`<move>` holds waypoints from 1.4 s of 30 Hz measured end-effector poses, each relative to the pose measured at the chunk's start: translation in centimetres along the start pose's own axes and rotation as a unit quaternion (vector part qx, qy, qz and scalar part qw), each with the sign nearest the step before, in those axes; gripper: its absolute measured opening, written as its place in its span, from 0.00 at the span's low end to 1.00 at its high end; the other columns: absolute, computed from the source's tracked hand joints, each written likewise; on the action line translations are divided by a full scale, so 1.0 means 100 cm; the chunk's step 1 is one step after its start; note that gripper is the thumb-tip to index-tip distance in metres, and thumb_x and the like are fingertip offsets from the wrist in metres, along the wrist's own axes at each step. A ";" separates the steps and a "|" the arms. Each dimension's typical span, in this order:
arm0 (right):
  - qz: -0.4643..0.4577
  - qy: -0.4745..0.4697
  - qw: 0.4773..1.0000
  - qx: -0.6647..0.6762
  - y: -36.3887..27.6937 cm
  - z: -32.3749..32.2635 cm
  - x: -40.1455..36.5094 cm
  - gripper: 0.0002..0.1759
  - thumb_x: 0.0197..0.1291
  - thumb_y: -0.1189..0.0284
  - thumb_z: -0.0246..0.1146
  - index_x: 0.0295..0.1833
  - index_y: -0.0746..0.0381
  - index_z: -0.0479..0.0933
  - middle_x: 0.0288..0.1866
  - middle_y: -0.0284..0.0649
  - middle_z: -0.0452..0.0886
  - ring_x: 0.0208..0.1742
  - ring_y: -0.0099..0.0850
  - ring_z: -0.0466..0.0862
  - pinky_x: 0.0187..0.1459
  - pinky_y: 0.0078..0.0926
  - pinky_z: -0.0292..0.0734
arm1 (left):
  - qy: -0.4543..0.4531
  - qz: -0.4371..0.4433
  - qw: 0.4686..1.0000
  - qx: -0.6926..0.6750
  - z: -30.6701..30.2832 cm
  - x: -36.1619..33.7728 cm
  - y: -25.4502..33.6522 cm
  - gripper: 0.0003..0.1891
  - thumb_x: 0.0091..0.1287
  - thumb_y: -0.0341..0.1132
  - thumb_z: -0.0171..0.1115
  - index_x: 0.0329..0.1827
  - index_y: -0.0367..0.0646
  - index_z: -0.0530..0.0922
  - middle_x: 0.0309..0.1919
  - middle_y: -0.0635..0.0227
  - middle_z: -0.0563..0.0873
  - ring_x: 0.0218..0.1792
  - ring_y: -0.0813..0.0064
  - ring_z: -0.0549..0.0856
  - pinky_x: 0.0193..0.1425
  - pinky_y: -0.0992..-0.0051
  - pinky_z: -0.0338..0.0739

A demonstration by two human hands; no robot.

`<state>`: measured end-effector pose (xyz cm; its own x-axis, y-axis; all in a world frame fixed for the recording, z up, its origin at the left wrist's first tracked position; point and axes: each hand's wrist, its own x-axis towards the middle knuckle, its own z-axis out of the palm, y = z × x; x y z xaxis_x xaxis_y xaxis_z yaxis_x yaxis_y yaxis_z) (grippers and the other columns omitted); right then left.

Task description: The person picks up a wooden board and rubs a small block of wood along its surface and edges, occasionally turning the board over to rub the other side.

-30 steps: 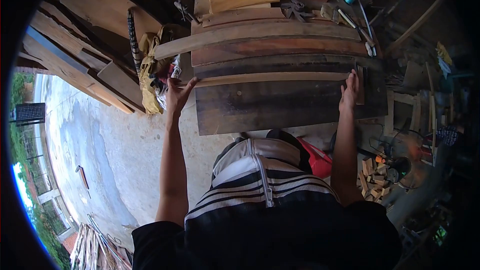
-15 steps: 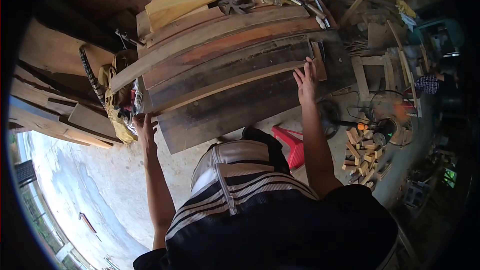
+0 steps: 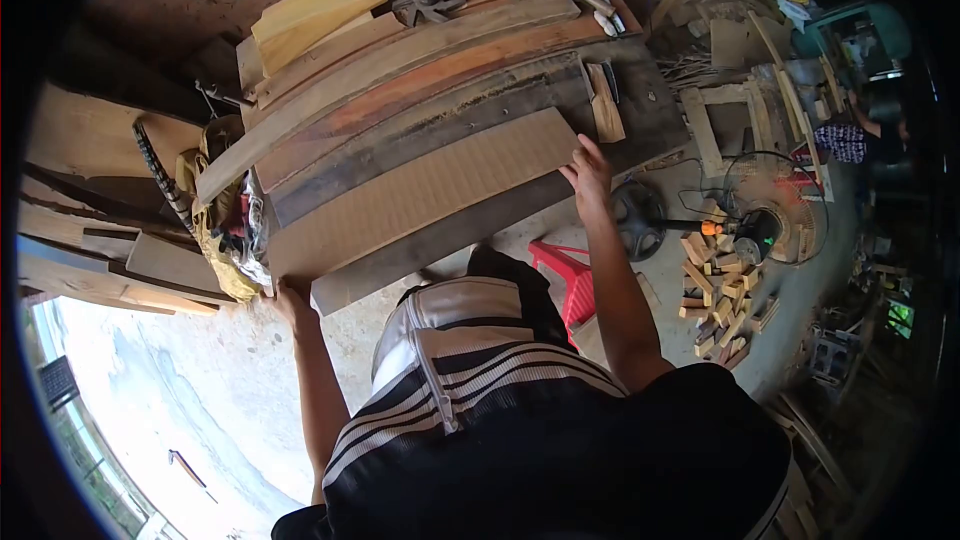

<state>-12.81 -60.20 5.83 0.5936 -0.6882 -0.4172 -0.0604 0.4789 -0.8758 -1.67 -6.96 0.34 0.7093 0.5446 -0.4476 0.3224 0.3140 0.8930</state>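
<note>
Left hand (image 3: 293,304) and right hand (image 3: 588,176) have one board (image 3: 430,185) clamped in their grip.

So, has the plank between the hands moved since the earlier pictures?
Yes. Against the dark board under it, the plank turned from narrow edge up to broad face up.

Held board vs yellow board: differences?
The held board is longer than the yellow board. The held board is brown with crosswise ripples; the yellow board shows none. The left hand and right hand hold the held board by its ends; the yellow board lies untouched on other wood. Both are flat wood.
</note>
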 end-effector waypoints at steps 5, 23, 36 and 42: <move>0.001 0.000 0.984 -0.179 0.000 -0.005 0.018 0.21 0.70 0.72 0.56 0.67 0.57 0.71 0.38 0.29 0.73 0.42 0.26 0.83 0.45 0.29 0.83 | -0.027 -0.108 0.994 0.017 -0.013 0.001 0.019 0.26 0.73 0.47 0.48 0.67 0.39 0.64 0.54 0.53 0.77 0.50 0.58 0.82 0.48 0.62 0.85; -0.206 0.157 0.603 -0.755 -0.054 0.016 0.107 0.47 0.59 0.45 0.61 0.74 0.63 0.55 0.67 0.49 0.66 0.64 0.50 0.70 0.60 0.47 0.71 | -0.084 0.188 0.784 0.585 -0.023 0.031 -0.016 0.26 0.69 0.49 0.56 0.58 0.34 0.75 0.49 0.48 0.83 0.59 0.53 0.74 0.61 0.58 0.66; -0.441 -0.306 0.504 -0.676 -0.069 0.033 0.063 0.32 0.61 0.60 0.63 0.69 0.57 0.66 0.51 0.46 0.73 0.49 0.48 0.75 0.48 0.43 0.73 | -0.032 0.089 0.682 0.726 0.046 -0.063 0.028 0.69 0.44 0.69 0.72 0.76 0.30 0.44 0.76 0.47 0.52 0.76 0.47 0.54 0.73 0.41 0.50; -0.497 -0.424 0.352 -0.670 -0.051 0.030 0.067 0.41 0.52 0.60 0.70 0.73 0.47 0.63 0.47 0.40 0.72 0.45 0.39 0.76 0.45 0.39 0.75 | -0.023 0.092 0.744 0.662 0.042 -0.060 0.022 0.69 0.39 0.65 0.77 0.77 0.35 0.46 0.76 0.52 0.54 0.76 0.55 0.56 0.74 0.42 0.50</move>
<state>-6.14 -65.60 8.20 0.8482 0.5294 -0.0185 0.5279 -0.8477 -0.0526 -2.61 -12.87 5.18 0.8283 0.4470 -0.3379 0.5306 -0.8194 0.2168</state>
